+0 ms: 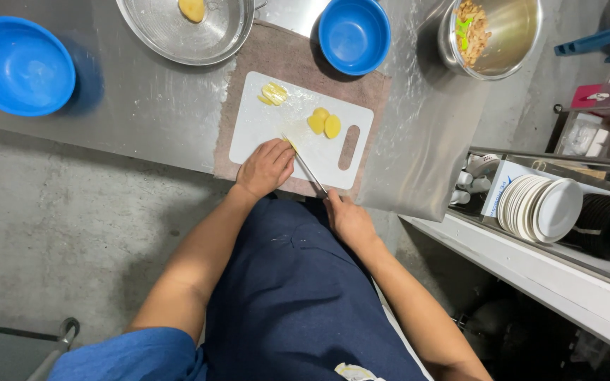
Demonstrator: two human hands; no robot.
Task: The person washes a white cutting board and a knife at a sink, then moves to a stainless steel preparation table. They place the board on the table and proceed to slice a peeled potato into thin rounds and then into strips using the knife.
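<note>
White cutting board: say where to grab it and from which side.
Grip the white cutting board by its oval handle slot at the right end, coming from the right. The left hand and knife occupy the near edge.

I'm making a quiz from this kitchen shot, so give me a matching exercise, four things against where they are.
Things:
1. knife
2. sliced yellow pieces
3. metal colander
4. white plates

Places:
A. stacked on edge in the rack at the right
B. on the white cutting board
C. in the right hand
D. beyond the board, holding one yellow piece

Pairs: 1-C, 2-B, 3-D, 4-A
</note>
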